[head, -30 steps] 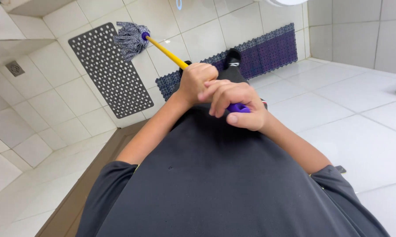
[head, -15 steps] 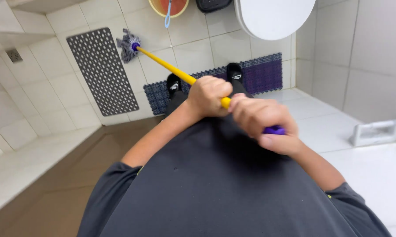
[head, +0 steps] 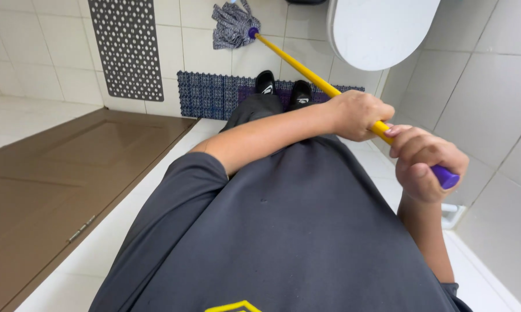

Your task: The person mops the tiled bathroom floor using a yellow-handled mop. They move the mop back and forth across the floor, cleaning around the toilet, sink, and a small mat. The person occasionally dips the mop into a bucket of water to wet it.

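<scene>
Both hands clamp the yellow mop handle: left hand ahead, right hand at its purple end; mid-stroke, mop head far beyond on floor tiles.

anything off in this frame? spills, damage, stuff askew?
Nothing stands out. Both hands, left hand and right hand, grip the yellow mop handle; the mop head rests on the tiled floor. The grey mat and purple mat lie flat. No spill shows.
</scene>
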